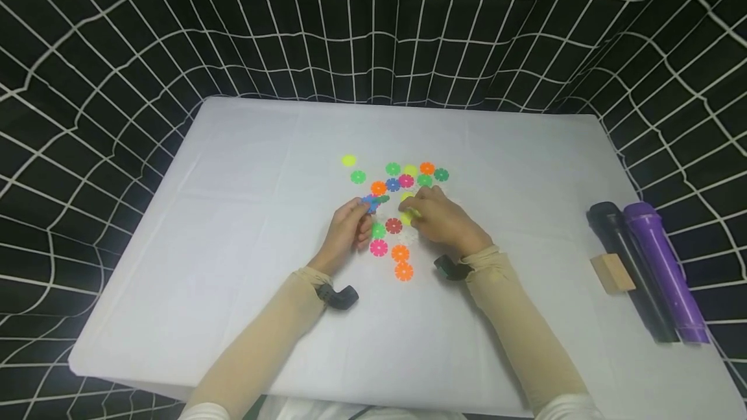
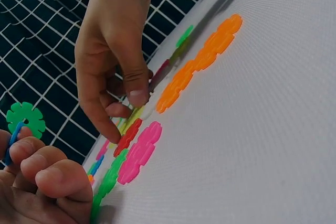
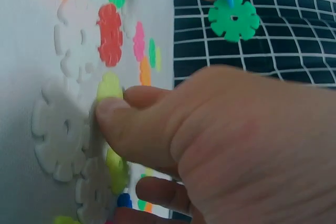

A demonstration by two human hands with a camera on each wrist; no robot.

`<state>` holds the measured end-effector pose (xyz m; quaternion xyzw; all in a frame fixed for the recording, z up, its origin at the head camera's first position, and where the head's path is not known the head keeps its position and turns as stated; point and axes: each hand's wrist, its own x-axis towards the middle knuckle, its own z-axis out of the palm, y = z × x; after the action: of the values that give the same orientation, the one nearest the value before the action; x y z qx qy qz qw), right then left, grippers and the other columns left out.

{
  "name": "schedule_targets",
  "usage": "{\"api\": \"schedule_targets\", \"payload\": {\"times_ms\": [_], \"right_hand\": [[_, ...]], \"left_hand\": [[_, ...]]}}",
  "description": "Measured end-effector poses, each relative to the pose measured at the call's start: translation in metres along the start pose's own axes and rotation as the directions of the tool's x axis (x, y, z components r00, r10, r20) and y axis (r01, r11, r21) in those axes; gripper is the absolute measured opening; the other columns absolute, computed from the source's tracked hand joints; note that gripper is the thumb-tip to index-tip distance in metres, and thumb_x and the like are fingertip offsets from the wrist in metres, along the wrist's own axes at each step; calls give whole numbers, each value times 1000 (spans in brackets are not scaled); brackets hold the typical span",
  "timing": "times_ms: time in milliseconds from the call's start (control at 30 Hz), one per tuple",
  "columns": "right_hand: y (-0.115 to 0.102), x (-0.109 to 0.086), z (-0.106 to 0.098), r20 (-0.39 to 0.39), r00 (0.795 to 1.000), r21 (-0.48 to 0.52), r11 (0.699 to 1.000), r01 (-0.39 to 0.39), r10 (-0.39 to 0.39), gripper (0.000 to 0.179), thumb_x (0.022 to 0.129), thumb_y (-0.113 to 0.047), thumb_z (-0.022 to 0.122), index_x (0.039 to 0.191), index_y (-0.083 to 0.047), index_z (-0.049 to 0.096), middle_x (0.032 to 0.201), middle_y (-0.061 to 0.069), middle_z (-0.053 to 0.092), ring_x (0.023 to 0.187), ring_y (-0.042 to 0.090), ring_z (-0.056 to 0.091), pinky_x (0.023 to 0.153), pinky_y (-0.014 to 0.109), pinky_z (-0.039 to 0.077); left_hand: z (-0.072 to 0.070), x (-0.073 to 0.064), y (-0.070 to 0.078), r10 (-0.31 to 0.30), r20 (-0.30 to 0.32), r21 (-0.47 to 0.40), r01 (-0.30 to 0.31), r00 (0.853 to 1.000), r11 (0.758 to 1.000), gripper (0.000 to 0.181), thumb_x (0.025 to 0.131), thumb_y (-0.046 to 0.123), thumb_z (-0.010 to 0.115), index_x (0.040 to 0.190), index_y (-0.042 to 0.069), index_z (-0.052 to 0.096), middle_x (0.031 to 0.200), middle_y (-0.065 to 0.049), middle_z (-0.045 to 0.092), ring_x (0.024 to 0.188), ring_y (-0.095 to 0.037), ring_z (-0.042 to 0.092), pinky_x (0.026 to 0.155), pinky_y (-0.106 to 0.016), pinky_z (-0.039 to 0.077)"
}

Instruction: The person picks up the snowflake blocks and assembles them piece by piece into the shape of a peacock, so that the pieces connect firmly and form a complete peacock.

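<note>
My left hand (image 1: 348,229) pinches a blue slotted disc (image 1: 369,202) above the table. A green slotted disc (image 3: 234,18) is joined to it and stands out from the fingertips. On the table, my right hand (image 1: 442,218) has its thumb and forefinger at opposite sides of a yellow slotted disc (image 3: 109,83), seen best in the right wrist view; the thumb hides part of it. A red disc (image 1: 393,225) lies just left of that hand. White discs (image 3: 62,129) lie flat beside the thumb.
Several coloured discs are spread around, including a pink disc (image 1: 379,247) and an orange disc (image 1: 404,271) on the near side. At the right of the white table (image 1: 233,212) lie a black tube (image 1: 633,277), a purple tube (image 1: 668,277) and a wooden block (image 1: 612,273).
</note>
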<state>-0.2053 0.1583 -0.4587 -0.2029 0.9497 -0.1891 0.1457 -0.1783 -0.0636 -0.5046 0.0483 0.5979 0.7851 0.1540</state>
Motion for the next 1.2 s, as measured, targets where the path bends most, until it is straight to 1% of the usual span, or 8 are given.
{"api": "schedule_targets", "payload": {"times_ms": [67,233,400,567,733,800,933,1200], "right_hand": [[-1,0,1,-4,1000,-6,1000,-2,2,36,94,-8,67,128,-19,68,113,7,58,108,25,47,85,38,52],[-1,0,1,-1,1000,-6,1000,-29,29,29,92,-9,69,121,-13,66,112,6,58,107,25,47,87,38,53],[0,2,-1,-5,999,111,992,-53,54,19,93,-14,72,110,-12,63,98,4,63,93,23,55,80,35,52],[-6,4,-1,-101,995,240,970,21,4,17,95,-22,71,105,-10,68,81,5,62,75,20,54,65,30,47],[-19,3,-1,-200,980,295,953,63,-2,20,96,-24,69,111,-11,73,93,4,75,82,19,64,73,32,54],[-22,3,-1,-213,977,303,951,68,-2,19,97,-24,68,110,-12,74,97,4,76,87,19,67,76,33,56],[-26,2,1,-215,977,328,941,79,-6,15,97,-24,69,107,-14,74,96,4,77,85,20,68,74,34,57],[-29,1,4,-249,967,261,958,120,-53,13,97,-20,69,105,-12,75,94,2,77,82,18,68,79,37,60]], "left_hand": [[0,0,0,-8,-6,1,8,1000,1000,24,108,25,42,87,12,42,65,3,40,53,-9,38,44,-20,35],[0,1,0,-9,-12,-10,9,1000,1000,20,107,23,37,90,13,42,67,2,40,54,-11,38,44,-21,36],[-1,1,-1,-3,-24,-9,3,1000,1000,19,107,22,38,93,12,46,72,1,44,57,-11,39,45,-21,39],[-1,2,-1,-16,-34,10,17,999,1000,20,108,23,41,92,12,47,75,0,48,58,-11,44,46,-21,43],[-1,2,0,-15,-44,38,17,999,999,22,107,24,45,91,10,48,76,0,51,58,-10,48,47,-21,46],[-1,2,0,-14,-44,45,16,999,999,24,107,25,45,94,6,51,76,0,52,58,-10,48,47,-21,47],[-3,3,-2,-10,-40,60,13,999,998,28,107,24,47,102,-3,53,75,1,53,57,-9,49,47,-21,47],[-1,3,-5,13,-30,136,-9,999,991,26,106,25,48,94,3,55,72,1,52,57,-11,49,46,-21,48]]}}
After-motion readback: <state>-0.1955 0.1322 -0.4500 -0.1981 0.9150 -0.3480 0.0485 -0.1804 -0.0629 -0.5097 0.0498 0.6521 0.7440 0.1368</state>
